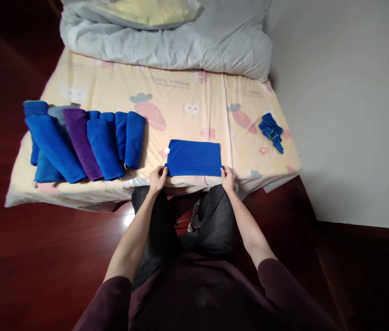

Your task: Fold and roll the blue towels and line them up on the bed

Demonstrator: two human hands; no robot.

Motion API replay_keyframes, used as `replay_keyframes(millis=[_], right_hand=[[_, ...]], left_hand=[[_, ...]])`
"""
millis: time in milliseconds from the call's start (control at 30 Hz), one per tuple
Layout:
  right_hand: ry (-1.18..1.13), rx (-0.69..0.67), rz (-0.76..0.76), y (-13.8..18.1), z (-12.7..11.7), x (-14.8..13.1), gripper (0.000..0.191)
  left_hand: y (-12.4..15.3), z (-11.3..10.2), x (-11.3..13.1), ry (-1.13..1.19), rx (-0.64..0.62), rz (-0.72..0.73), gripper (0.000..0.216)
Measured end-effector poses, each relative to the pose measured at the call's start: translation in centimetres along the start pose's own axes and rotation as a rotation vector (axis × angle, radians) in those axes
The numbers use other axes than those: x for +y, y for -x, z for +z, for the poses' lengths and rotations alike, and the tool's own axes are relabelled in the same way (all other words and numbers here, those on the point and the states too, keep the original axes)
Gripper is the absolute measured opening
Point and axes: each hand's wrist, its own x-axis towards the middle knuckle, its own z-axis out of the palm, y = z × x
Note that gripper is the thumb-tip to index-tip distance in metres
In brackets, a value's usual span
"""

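Note:
A blue towel (194, 154) lies flat as a rectangle near the front edge of the bed, with a strip along its near side turned over. My left hand (158, 178) pinches the near left corner of this towel. At the near right corner, my right hand (228, 178) is closed on the cloth in the same way. A small white tag (166, 151) shows on the towel's left edge. To the left rests a group of rolled towels, several blue (56, 147) and one purple (82, 145).
A crumpled blue cloth (271, 132) with a green edge lies on the right side of the bed. The patterned bedsheet (180, 119) covers the mattress. A bunched grey-white quilt (166, 48) and a yellow pillow (160, 11) are at the back. A pale wall (352, 115) stands to the right.

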Motion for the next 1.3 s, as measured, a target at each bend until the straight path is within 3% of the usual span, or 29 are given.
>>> replay_keyframes(millis=[767, 1100, 1300], right_hand=[[0.048, 0.036, 0.005, 0.1, 0.0, -0.3, 0.043], [0.033, 0.045, -0.015, 0.3, -0.2, -0.3, 0.036], [0.022, 0.065, -0.118, 0.5, -0.6, -0.9, 0.030]], left_hand=[[-0.1, 0.6, -1.1, -0.062, 0.058, 0.084, 0.039], [0.2, 0.6, -0.5, -0.033, 0.095, 0.098, 0.034], [0.2, 0.2, -0.4, -0.043, 0.140, 0.137, 0.031]])
